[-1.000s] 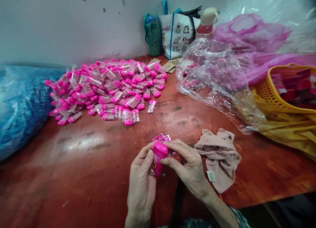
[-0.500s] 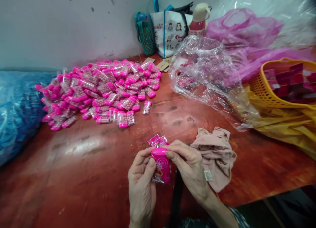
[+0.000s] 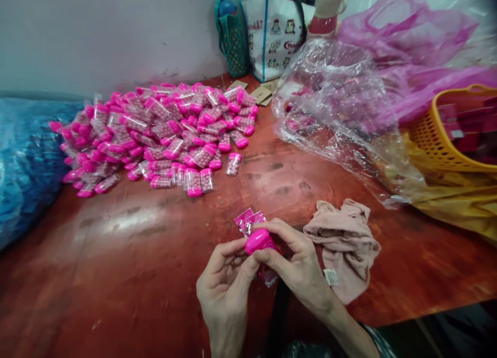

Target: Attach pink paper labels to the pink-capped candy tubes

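Between my two hands is a small candy container with a glossy pink cap [image 3: 259, 241], tilted so the cap faces up toward me. My right hand [image 3: 297, 259] pinches the cap and body between thumb and fingers. From the other side, my left hand [image 3: 229, 285] has its thumb and fingertips closed on the container's left edge. Most of the container's body is hidden behind my fingers. Just beyond the hands, shiny pink printed packets [image 3: 248, 221] lie on the table. Farther back sits a big heap of clear, pink-capped candy containers [image 3: 166, 130].
A pale pink cloth [image 3: 345, 249] lies right of my hands. Clear plastic wrap [image 3: 330, 99], a pink plastic bag [image 3: 404, 29] and a yellow basket [image 3: 435, 135] fill the right. A blue bag [image 3: 31, 166] stands left. A white tote [image 3: 274, 37] stands by the wall.
The container has turned in my hands: its printed front faced me before, and now the cap points more toward me. My right fingers have shifted around it. The view has moved slightly.
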A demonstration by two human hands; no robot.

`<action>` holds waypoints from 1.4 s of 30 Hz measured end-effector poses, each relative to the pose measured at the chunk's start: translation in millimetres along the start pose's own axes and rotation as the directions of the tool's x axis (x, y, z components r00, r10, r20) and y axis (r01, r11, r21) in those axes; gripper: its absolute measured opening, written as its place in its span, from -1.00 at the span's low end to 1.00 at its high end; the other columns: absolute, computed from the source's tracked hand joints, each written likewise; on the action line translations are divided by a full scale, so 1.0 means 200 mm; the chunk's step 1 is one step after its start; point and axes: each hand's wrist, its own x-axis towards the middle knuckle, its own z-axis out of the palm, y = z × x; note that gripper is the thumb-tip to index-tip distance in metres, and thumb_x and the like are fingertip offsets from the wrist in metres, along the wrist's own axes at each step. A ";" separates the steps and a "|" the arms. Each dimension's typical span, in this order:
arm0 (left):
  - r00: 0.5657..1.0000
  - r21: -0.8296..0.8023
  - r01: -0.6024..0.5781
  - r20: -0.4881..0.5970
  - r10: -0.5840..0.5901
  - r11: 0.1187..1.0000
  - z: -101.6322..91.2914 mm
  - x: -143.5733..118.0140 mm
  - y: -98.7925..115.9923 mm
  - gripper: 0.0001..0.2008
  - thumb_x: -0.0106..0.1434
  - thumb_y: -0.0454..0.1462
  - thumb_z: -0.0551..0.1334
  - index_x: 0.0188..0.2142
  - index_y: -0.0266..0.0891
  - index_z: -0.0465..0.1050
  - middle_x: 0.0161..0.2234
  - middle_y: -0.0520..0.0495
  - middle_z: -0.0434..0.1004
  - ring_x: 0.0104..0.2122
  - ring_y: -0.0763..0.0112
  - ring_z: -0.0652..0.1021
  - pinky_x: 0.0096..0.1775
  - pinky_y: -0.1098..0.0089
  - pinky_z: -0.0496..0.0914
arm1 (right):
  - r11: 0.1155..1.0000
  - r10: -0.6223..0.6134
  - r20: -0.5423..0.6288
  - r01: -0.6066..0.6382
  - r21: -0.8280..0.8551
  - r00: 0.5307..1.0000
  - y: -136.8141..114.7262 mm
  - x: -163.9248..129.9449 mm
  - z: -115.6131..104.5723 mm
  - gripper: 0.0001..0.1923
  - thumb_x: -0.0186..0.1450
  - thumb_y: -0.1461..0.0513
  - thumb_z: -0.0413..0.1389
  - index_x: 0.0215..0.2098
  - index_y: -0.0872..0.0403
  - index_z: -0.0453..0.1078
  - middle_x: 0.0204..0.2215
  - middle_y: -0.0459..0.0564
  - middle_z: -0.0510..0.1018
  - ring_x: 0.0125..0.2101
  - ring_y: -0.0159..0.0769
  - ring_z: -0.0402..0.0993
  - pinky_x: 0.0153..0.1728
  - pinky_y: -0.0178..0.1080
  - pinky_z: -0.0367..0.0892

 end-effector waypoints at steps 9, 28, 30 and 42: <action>0.969 0.346 -0.246 0.073 0.235 0.905 -0.05 0.02 0.03 -0.85 0.07 -0.41 0.25 -0.40 -0.15 0.54 -0.51 0.06 0.51 -0.53 0.45 0.49 -0.44 0.49 0.40 | 0.900 0.272 0.044 -0.270 0.343 0.961 0.03 -0.01 0.04 -0.85 0.17 0.17 0.17 -0.32 0.06 0.43 -0.48 -0.14 0.46 -0.44 -0.42 0.38 -0.39 -0.40 0.30; 0.756 0.496 -0.633 0.562 0.337 0.594 -0.16 0.16 0.03 -0.89 0.14 -0.48 0.15 -0.41 -0.29 0.37 -0.54 0.06 0.38 -0.57 0.58 0.41 -0.48 0.57 0.30 | 0.907 0.340 0.054 -0.343 0.244 0.939 0.08 -0.01 0.07 -0.82 0.16 0.16 0.18 -0.32 0.10 0.45 -0.52 -0.13 0.43 -0.50 -0.45 0.28 -0.46 -0.39 0.22; 0.836 0.470 -0.514 0.462 0.296 0.718 -0.16 0.15 0.01 -0.87 0.16 -0.46 0.15 -0.38 -0.24 0.39 -0.53 0.09 0.39 -0.58 0.60 0.42 -0.49 0.59 0.31 | 0.924 0.318 0.022 -0.315 0.215 0.948 0.07 -0.01 0.07 -0.81 0.14 0.17 0.20 -0.29 0.09 0.45 -0.50 -0.13 0.44 -0.50 -0.44 0.31 -0.46 -0.39 0.24; 0.966 0.185 -0.026 0.259 -0.023 0.982 -0.10 0.17 -0.05 -0.82 0.12 -0.36 0.24 -0.29 -0.07 0.51 -0.40 0.12 0.54 -0.39 0.54 0.50 -0.32 0.60 0.36 | 0.952 0.098 -0.012 -0.097 -0.290 0.995 -0.03 -0.03 0.04 -0.67 0.02 0.30 0.29 -0.23 0.10 0.42 -0.38 -0.09 0.47 -0.37 -0.35 0.40 -0.33 -0.35 0.30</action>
